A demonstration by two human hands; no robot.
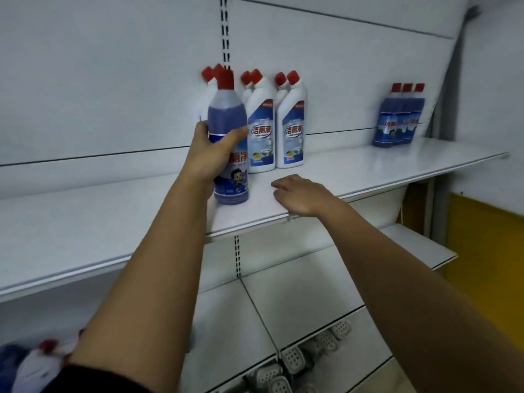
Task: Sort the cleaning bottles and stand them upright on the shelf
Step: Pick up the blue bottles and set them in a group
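Note:
My left hand (pixel 211 150) grips a blue cleaning bottle (pixel 230 137) with a red cap, upright with its base on the white shelf (pixel 368 171). Behind and to the right of it stand several white bottles (pixel 262 123) with red angled caps, in rows against the back panel. A group of three blue bottles (pixel 398 117) with red caps stands upright far right on the same shelf. My right hand (pixel 300 194) rests on the shelf's front edge, fingers relaxed, holding nothing.
More bottles lie in a pile at the bottom left (pixel 31 361), blurred. Lower shelves (pixel 312 282) hold several white soap dishes (pixel 295 358). A yellow panel (pixel 487 251) is at the right. The shelf surface left of the held bottle is bare.

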